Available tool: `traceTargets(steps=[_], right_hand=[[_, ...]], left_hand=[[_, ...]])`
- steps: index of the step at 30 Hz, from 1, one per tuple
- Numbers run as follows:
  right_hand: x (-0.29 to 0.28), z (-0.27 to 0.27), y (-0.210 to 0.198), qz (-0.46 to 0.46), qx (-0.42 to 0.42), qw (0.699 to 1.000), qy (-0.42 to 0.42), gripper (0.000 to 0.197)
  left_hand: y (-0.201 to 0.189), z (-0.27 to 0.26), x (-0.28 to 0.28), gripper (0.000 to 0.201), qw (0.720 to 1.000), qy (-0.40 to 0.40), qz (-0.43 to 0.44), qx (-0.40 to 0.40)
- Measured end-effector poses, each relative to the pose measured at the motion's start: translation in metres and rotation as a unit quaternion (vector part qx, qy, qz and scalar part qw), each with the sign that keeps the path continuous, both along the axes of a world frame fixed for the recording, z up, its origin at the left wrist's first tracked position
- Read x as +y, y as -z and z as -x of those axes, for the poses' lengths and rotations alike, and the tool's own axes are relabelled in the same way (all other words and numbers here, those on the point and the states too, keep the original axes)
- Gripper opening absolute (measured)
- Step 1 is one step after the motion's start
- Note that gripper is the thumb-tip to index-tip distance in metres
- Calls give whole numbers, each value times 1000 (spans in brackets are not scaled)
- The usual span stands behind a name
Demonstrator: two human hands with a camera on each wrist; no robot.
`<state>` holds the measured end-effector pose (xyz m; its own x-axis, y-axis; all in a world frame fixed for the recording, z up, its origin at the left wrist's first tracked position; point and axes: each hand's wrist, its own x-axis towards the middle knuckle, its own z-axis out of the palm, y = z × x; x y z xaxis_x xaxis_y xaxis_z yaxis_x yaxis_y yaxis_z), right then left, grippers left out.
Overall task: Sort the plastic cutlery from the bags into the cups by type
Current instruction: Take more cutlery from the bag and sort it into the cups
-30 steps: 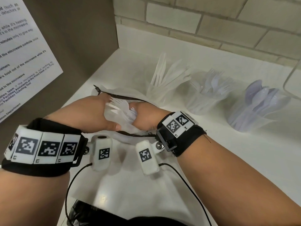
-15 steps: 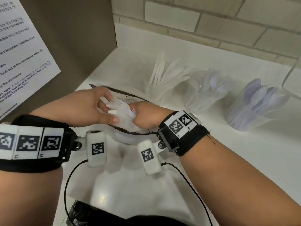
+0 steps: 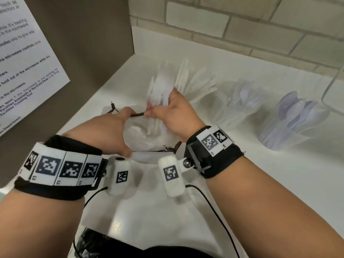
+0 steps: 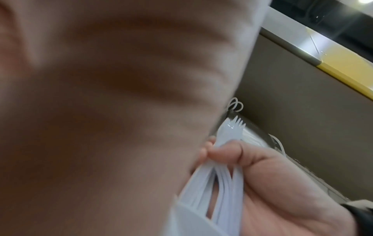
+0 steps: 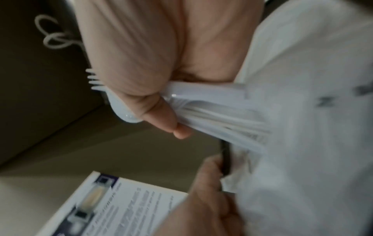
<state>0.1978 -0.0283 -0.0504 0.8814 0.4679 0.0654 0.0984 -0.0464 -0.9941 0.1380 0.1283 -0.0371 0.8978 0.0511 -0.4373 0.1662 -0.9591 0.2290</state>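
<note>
A white plastic bag [image 3: 143,138] with a dark drawstring rim lies open on the white counter. My left hand [image 3: 113,129] holds that rim, thumb on the near side and fingers on the far side. My right hand [image 3: 173,114] grips a blurred bundle of white forks [image 3: 160,92] just above the bag's mouth. The left wrist view shows the fork tines [image 4: 236,126] sticking out past the right hand's fingers [image 4: 226,153]. Behind stand three clear cups: knives [image 3: 188,82], forks [image 3: 240,101], spoons [image 3: 296,118].
A brown side panel with a printed notice [image 3: 24,58] closes the left. A brick wall [image 3: 242,28] runs behind the cups. A clear container edge [image 3: 333,86] shows at far right. Something black [image 3: 96,243] lies at the counter's near edge.
My right hand has risen out of the bag and moved toward the cups with the forks. My left hand let go of the forks and took the bag's rim.
</note>
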Motion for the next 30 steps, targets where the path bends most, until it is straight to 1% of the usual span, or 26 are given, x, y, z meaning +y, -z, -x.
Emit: traceTargets(steps=[1, 2, 3, 5, 8, 10, 11, 12, 13, 14, 15, 16, 17, 18, 19, 20, 21, 23, 25, 27, 28, 30], right_hand=[[-1, -1, -4, -62, 31, 997, 21, 30], [-2, -1, -10, -126, 72, 989, 41, 28], [-4, -3, -15, -185, 113, 975, 57, 28], [-8, -5, -24, -266, 171, 945, 84, 28], [-17, -7, -36, -332, 190, 919, 95, 28], [-23, -6, -45, -354, 178, 913, 93, 29], [-26, -5, -49, -360, 166, 913, 95, 30], [-29, -5, -53, -361, 149, 915, 100, 31], [-33, -4, -58, -360, 129, 918, 106, 33], [-36, -4, -62, -357, 110, 921, 113, 35], [-39, -4, -67, -354, 90, 923, 119, 36], [-42, -4, -72, -352, 69, 925, 124, 37], [-45, -4, -78, -352, 50, 926, 128, 35], [-47, -3, -83, -357, 34, 925, 129, 33], [-49, -2, -89, -365, 22, 922, 125, 31], [-51, -1, -94, -373, 12, 920, 119, 29], [-52, 0, -99, -376, 3, 920, 113, 28], [-53, 1, -102, -364, -12, 925, 104, 27], [-52, 2, -97, -332, -19, 938, 97, 32], [-49, 3, -82, -269, -30, 957, 106, 34], [-47, 4, -74, -233, -35, 965, 111, 33], [-47, 7, -60, -195, -16, 974, 111, 29]], left_hand=[[1, 0, -1, 99, 1000, 11, -2, 4], [1, 1, -1, 100, 1000, 18, -2, 8], [0, 1, -1, 101, 1000, 22, 1, 12], [-5, 2, -1, 98, 1000, 27, -8, 8], [-15, 0, -1, 82, 994, 9, -108, 3], [-22, 0, 3, 84, 987, -20, -159, 4], [-26, 1, 6, 87, 987, -29, -158, -11], [-31, 2, 7, 89, 991, -36, -120, -44], [-38, 4, 6, 87, 994, -45, -40, -91], [-44, 6, 1, 81, 985, -58, 69, -146], [-47, 7, -7, 71, 957, -84, 195, -197], [-47, 7, -16, 60, 906, -125, 334, -228], [-46, 6, -27, 49, 831, -172, 479, -226], [-44, 6, -38, 40, 744, -214, 603, -191], [-41, 4, -48, 36, 663, -247, 694, -132], [-37, 2, -56, 37, 603, -272, 747, -59], [-34, -1, -63, 42, 566, -295, 770, 15], [-30, -7, -74, 53, 519, -316, 784, 125], [-28, -12, -81, 58, 472, -296, 812, 173], [-27, -15, -86, 54, 416, -261, 850, 191], [-27, -16, -89, 50, 397, -246, 862, 195], [-26, -15, -94, 43, 389, -226, 873, 187]])
